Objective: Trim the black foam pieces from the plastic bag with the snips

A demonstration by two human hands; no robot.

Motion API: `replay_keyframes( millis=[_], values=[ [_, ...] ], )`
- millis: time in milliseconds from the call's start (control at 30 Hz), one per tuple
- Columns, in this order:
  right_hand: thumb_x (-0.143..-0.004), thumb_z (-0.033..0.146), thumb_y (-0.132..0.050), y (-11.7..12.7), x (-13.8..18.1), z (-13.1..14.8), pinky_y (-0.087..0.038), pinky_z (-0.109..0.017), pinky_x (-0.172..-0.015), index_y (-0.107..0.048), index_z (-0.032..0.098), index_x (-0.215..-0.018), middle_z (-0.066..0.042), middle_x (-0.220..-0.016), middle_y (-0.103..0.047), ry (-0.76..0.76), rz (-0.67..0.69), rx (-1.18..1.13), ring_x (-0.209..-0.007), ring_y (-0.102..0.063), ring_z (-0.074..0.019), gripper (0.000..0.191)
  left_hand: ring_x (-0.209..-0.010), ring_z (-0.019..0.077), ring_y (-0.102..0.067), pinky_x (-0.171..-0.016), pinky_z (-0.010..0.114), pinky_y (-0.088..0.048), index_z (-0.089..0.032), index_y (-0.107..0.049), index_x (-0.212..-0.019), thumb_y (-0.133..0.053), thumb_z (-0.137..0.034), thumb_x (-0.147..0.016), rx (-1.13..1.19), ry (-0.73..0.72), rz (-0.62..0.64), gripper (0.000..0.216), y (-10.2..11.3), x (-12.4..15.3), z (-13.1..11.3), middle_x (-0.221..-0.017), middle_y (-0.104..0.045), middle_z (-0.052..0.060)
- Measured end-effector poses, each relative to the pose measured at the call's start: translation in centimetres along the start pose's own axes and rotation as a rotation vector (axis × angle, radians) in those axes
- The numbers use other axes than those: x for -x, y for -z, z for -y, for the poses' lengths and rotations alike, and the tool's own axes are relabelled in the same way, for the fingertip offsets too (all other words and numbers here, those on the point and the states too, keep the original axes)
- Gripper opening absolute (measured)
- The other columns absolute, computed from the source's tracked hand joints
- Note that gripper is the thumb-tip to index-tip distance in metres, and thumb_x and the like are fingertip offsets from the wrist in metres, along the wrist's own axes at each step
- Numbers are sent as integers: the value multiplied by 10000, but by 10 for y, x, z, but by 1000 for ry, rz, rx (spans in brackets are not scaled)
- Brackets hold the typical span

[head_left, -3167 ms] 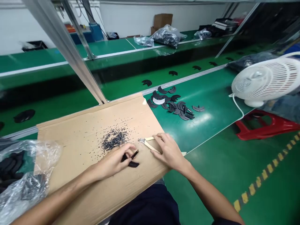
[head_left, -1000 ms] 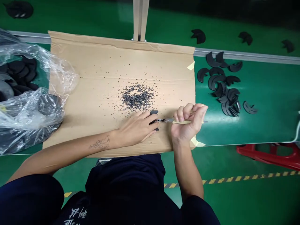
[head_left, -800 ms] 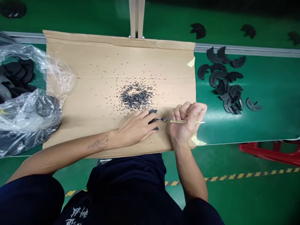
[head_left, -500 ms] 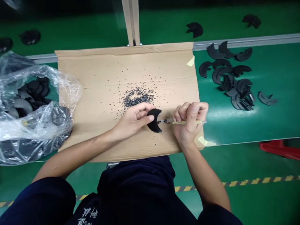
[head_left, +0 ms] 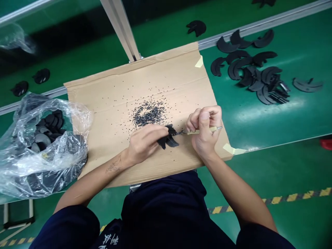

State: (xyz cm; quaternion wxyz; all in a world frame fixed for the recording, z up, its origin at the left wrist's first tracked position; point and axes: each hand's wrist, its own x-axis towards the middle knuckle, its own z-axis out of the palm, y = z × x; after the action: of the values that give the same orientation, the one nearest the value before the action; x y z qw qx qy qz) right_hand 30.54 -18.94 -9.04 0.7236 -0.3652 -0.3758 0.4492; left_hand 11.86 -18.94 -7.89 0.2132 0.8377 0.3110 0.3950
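Note:
My left hand (head_left: pixel 145 141) is closed around a black crescent-shaped plastic part (head_left: pixel 168 139), held just above the cardboard sheet (head_left: pixel 116 86). My right hand (head_left: pixel 204 128) is curled tight on a small pair of cutters (head_left: pixel 200 131) with cream handles. The metal tip of the cutters touches the right edge of the black part. A heap of tiny black trimmings (head_left: pixel 149 114) lies on the cardboard just beyond my left hand.
A pile of black crescent parts (head_left: pixel 249 69) lies on the green bench at the upper right. A clear plastic bag (head_left: pixel 41 145) holding more black parts sits at the left. A metal post (head_left: pixel 121 31) rises behind the cardboard. More parts lie on the far belt.
The view has swung from looking outward to looking down. My left hand has turned the black part while the cutters stay at its edge.

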Motion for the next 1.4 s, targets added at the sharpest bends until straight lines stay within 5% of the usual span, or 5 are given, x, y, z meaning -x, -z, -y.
replay_keyframes(
  millis=[100,367,800,1067,1400],
  values=[
    [-891,477,-708,0,0,-1,-330,-218,-402,-445,266,-801,115,-554,-379,9,3,-17,-415,-333,-59,349,-969,179,-739,-825,334,-629,-196,-657,-1143,-588,-119,-961,-239,-304,102,209,-1,4,9,-1054,-773,76],
    [-874,518,-708,0,1,0,-339,-234,-402,-437,271,-800,111,-559,-381,-8,-22,5,-417,-337,-62,374,-778,179,-683,-703,334,-590,-101,-633,-1162,-532,-130,-988,-508,-515,242,203,-17,-3,9,-961,-750,116],
    [-869,522,-711,1,2,0,-354,-247,-414,-448,273,-783,97,-565,-392,-34,-48,-23,-440,-323,-74,372,-813,195,-678,-757,355,-606,-108,-416,-1485,-457,-71,-990,-457,-456,293,498,-18,-2,13,-927,-701,98],
    [-915,449,-679,2,4,0,-354,-249,-429,-480,277,-810,90,-582,-393,0,-31,-50,-454,-328,-81,283,-850,205,-692,-796,372,-622,-42,-546,-1303,-499,-75,-981,-533,-506,370,327,-13,-8,4,-1004,-716,146],
    [-851,542,-726,5,1,5,-356,-240,-411,-428,268,-766,90,-593,-385,-163,-149,-104,-447,-354,-76,413,-911,223,-717,-820,396,-618,-85,-486,-1390,-456,-75,-996,-465,-488,437,395,-14,-1,7,-1029,-724,140]
  ],
)
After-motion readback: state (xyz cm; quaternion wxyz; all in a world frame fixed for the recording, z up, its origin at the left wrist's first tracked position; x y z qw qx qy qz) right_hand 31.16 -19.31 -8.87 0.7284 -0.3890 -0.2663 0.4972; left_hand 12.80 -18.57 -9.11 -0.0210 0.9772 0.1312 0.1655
